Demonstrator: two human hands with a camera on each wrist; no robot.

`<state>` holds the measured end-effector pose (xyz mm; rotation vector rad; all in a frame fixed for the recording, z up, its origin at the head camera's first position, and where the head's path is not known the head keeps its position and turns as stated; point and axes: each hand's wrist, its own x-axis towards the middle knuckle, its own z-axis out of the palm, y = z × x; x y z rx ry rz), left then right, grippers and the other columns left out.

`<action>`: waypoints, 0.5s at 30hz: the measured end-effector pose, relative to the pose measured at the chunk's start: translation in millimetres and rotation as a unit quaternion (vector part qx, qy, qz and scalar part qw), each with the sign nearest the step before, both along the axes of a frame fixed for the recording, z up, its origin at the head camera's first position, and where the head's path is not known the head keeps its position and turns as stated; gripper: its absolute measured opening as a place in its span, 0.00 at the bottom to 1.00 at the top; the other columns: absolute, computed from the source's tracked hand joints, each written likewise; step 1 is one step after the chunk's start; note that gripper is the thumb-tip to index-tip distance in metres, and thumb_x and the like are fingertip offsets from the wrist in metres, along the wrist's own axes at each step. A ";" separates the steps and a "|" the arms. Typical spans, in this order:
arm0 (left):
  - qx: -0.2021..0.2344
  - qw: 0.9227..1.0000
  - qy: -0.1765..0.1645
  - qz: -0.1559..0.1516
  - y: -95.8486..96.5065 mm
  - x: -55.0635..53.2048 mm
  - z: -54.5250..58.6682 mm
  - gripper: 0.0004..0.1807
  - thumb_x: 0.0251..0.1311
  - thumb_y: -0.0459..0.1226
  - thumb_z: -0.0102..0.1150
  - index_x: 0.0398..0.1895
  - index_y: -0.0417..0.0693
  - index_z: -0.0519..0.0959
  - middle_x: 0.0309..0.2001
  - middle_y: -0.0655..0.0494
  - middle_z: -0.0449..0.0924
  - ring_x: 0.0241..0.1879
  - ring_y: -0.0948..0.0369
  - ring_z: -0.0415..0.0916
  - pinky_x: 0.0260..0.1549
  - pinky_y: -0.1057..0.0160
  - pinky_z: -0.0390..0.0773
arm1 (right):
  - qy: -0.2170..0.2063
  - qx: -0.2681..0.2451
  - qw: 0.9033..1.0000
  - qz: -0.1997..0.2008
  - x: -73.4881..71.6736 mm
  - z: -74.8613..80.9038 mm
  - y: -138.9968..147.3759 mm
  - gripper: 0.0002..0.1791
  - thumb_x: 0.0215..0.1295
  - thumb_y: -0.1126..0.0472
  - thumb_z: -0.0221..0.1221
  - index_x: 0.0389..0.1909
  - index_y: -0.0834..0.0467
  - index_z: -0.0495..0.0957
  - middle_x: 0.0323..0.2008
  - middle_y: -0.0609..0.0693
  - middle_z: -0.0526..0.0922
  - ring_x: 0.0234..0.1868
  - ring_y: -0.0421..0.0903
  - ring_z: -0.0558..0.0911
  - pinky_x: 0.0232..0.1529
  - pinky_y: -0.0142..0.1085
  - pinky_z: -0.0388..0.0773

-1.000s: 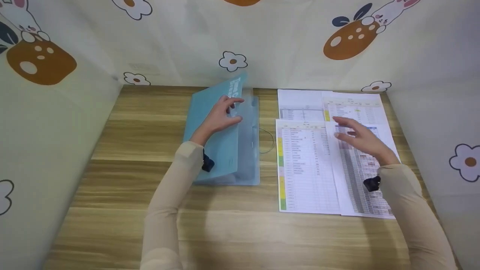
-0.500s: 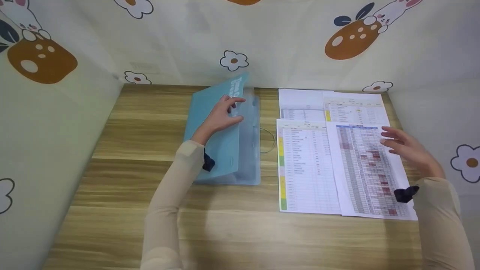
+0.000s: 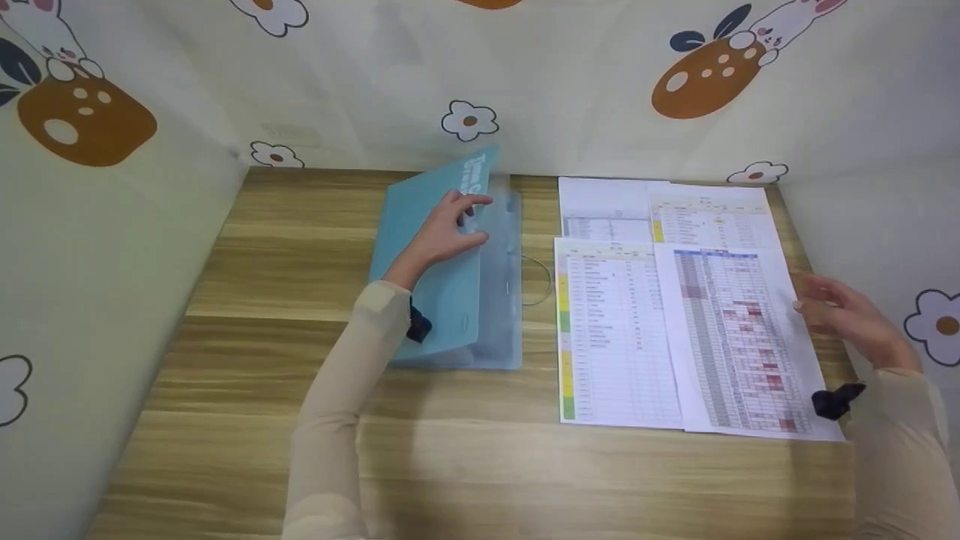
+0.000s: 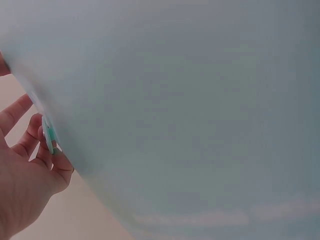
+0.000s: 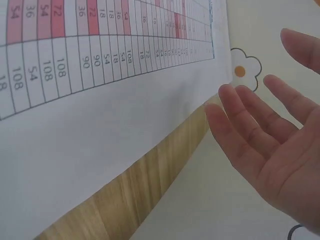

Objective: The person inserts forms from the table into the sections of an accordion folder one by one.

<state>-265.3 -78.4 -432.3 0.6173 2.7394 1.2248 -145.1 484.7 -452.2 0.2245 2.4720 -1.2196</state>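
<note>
A blue plastic folder point(image 3: 435, 300) lies on the wooden table, its cover tilted partly up over a translucent bottom leaf point(image 3: 499, 315). My left hand point(image 3: 444, 234) holds the cover by its free edge. From the left wrist view, curled fingers point(image 4: 62, 167) are at that edge beside a small teal clasp point(image 4: 51, 135); the cover fills most of the view. My right hand point(image 3: 859, 319) is at the right edge of a printed table sheet point(image 3: 784, 375). In the right wrist view its fingers point(image 5: 247, 120) are spread and relaxed, holding nothing, fingertips close to the sheet's edge.
Left of that sheet lies another printed sheet point(image 3: 615, 382) with a yellow and green side strip. Behind them are two more papers, a left one point(image 3: 604, 196) and a right one point(image 3: 720, 193). An elastic loop point(image 3: 547, 281) sticks out from the folder. Patterned cloth walls point(image 3: 360, 97) enclose the table.
My right hand has moved right, from above the sheets to the right sheet's outer edge. That sheet's right side now lies uncovered. My left hand and the folder cover have stayed in place.
</note>
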 end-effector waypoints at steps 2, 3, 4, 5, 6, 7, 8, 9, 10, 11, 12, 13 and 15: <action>0.003 1.000 0.001 -0.002 0.2 -0.3 0.2 0.27 0.47 0.41 0.55 0.55 0.53 0.69 0.38 0.54 0.62 0.35 0.58 0.60 0.32 0.62 0.64 | -0.006 0.000 1.000 -0.007 1.4 -4.2 4.4 0.44 0.60 0.46 0.51 0.66 0.63 0.37 0.62 0.71 0.42 0.57 0.67 0.52 0.49 0.59 0.55; 0.006 1.000 0.002 -0.003 0.4 -0.4 0.3 0.27 0.47 0.41 0.55 0.55 0.52 0.69 0.38 0.53 0.62 0.35 0.58 0.60 0.31 0.62 0.64 | -0.007 0.002 1.000 -0.010 2.4 -6.1 6.4 0.44 0.60 0.47 0.51 0.66 0.64 0.37 0.62 0.71 0.42 0.57 0.68 0.51 0.50 0.60 0.53; 0.006 1.000 0.003 -0.003 0.4 -0.3 0.6 0.27 0.47 0.41 0.55 0.55 0.52 0.70 0.38 0.53 0.62 0.34 0.58 0.60 0.32 0.62 0.64 | -0.008 0.002 1.000 -0.012 3.2 -8.3 8.5 0.45 0.60 0.47 0.51 0.66 0.64 0.37 0.62 0.71 0.42 0.57 0.68 0.50 0.50 0.60 0.52; 0.008 1.000 0.003 -0.004 0.4 -0.4 0.5 0.27 0.47 0.41 0.55 0.55 0.52 0.70 0.38 0.53 0.62 0.34 0.58 0.60 0.32 0.62 0.64 | -0.008 0.000 1.000 -0.015 4.0 -10.6 10.4 0.45 0.60 0.47 0.52 0.66 0.65 0.37 0.61 0.72 0.42 0.57 0.69 0.50 0.50 0.61 0.51; 0.008 1.000 0.004 -0.004 0.5 -0.3 0.6 0.27 0.47 0.41 0.55 0.55 0.52 0.70 0.38 0.53 0.62 0.34 0.58 0.61 0.32 0.62 0.64 | -0.008 0.014 1.000 -0.024 4.8 -12.8 11.6 0.45 0.59 0.47 0.52 0.66 0.63 0.38 0.61 0.71 0.43 0.57 0.68 0.50 0.49 0.61 0.52; 0.008 1.000 0.004 -0.004 0.4 -0.2 0.7 0.27 0.47 0.41 0.55 0.55 0.52 0.70 0.38 0.53 0.62 0.34 0.58 0.61 0.32 0.62 0.64 | -0.009 0.016 1.000 -0.025 5.8 -14.3 13.1 0.45 0.59 0.47 0.53 0.66 0.64 0.39 0.61 0.71 0.44 0.57 0.69 0.50 0.49 0.61 0.52; 0.008 1.000 0.004 -0.004 0.4 -0.1 0.6 0.27 0.47 0.41 0.55 0.55 0.52 0.70 0.38 0.53 0.62 0.34 0.58 0.61 0.32 0.62 0.64 | -0.009 0.020 0.999 -0.026 6.8 -15.6 14.4 0.45 0.59 0.47 0.53 0.66 0.64 0.40 0.61 0.72 0.44 0.57 0.69 0.50 0.49 0.62 0.52; 0.008 1.000 0.004 -0.005 0.5 0.0 0.4 0.26 0.47 0.41 0.55 0.55 0.52 0.70 0.38 0.53 0.62 0.34 0.57 0.61 0.32 0.62 0.64 | -0.011 0.024 0.999 -0.027 7.9 -16.3 15.3 0.45 0.58 0.47 0.54 0.65 0.65 0.40 0.60 0.72 0.45 0.57 0.70 0.50 0.49 0.62 0.52; 0.008 1.000 0.004 -0.005 0.4 0.1 0.3 0.26 0.47 0.41 0.55 0.55 0.52 0.70 0.38 0.53 0.62 0.34 0.57 0.61 0.32 0.62 0.64 | -0.017 0.027 0.999 -0.027 8.9 -17.5 16.8 0.47 0.57 0.46 0.55 0.65 0.65 0.40 0.60 0.73 0.46 0.56 0.70 0.51 0.49 0.62 0.52; 0.009 1.000 0.004 -0.006 0.4 0.2 0.0 0.26 0.47 0.41 0.55 0.55 0.51 0.70 0.38 0.53 0.62 0.34 0.57 0.61 0.32 0.62 0.64 | -0.023 0.031 0.999 -0.028 9.8 -18.4 17.8 0.48 0.56 0.46 0.56 0.65 0.65 0.41 0.59 0.73 0.47 0.56 0.70 0.52 0.48 0.61 0.53; 0.010 1.000 0.003 -0.006 0.4 0.4 0.0 0.26 0.47 0.41 0.55 0.55 0.52 0.70 0.38 0.53 0.62 0.34 0.57 0.61 0.32 0.62 0.64 | -0.029 0.045 0.998 -0.030 10.6 -19.2 18.7 0.48 0.54 0.44 0.57 0.65 0.65 0.43 0.58 0.72 0.51 0.55 0.68 0.56 0.47 0.59 0.57; 0.010 1.000 0.003 -0.007 0.3 0.6 -0.1 0.26 0.47 0.41 0.55 0.55 0.52 0.70 0.38 0.53 0.62 0.34 0.57 0.61 0.32 0.62 0.64 | -0.036 0.037 0.998 -0.025 11.4 -19.7 20.1 0.50 0.53 0.44 0.58 0.64 0.67 0.42 0.57 0.73 0.51 0.54 0.68 0.56 0.48 0.59 0.56; 0.010 1.000 0.003 -0.007 0.2 0.7 -0.3 0.26 0.48 0.41 0.55 0.55 0.52 0.70 0.38 0.53 0.62 0.34 0.57 0.61 0.32 0.62 0.64 | -0.052 0.051 0.997 -0.032 12.5 -21.4 21.1 0.52 0.49 0.44 0.60 0.63 0.68 0.43 0.55 0.72 0.55 0.52 0.65 0.61 0.46 0.55 0.61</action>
